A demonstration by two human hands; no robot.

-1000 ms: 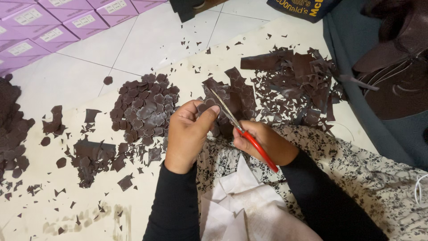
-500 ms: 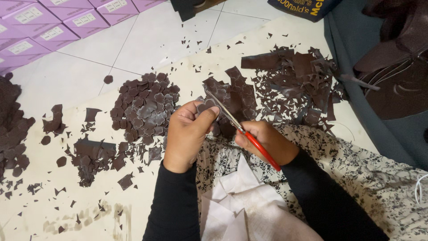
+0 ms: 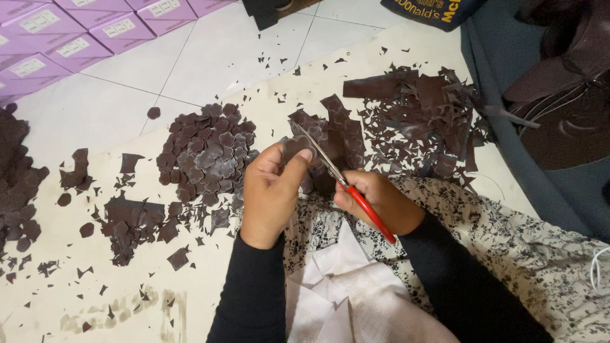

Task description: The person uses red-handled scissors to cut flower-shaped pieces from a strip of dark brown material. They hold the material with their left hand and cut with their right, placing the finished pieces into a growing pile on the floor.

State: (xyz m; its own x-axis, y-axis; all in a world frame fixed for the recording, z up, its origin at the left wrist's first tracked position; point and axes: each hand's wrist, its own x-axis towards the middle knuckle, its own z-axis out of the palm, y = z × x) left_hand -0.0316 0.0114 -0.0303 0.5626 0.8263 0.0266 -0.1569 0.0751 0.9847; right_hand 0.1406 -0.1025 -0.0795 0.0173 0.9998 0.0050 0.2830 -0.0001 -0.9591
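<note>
The small dark brown piece (image 3: pixel 293 151) is sitting pinched between the thumb and fingers of the left hand (image 3: pixel 272 190), held up just above the floor covering, in front of the person's lap. That left hand is curling tight around it, thumb pressing on top. The scissors (image 3: pixel 340 181), red-handled, are coming in from the right, blades pointing up and to the left, the blades lying against the piece's edge. The right hand (image 3: pixel 378 202) is gripping the red handles firmly, fingers closed through them; whether the blades are parted or closed is hard to tell from this angle.

Compared with half a second ago, both hands are holding almost the same place, the blades angled much as before, the left thumb a shade further over the piece.

Just beyond the left hand, a heap of flower-shaped cut-outs (image 3: pixel 210 152) is lying on the cream sheet (image 3: pixel 76 298). To its right, strips and jagged offcuts (image 3: pixel 419 114) are spreading out behind the scissors. Smaller dark scraps (image 3: pixel 130 222) are sitting to the left of the left wrist, and another dark heap (image 3: pixel 16 178) is lying at the far left edge. Purple boxes (image 3: pixel 76 25) are lining the top left on the white tiles. A patterned cloth (image 3: pixel 508 254) is covering the lap under the right forearm.
</note>
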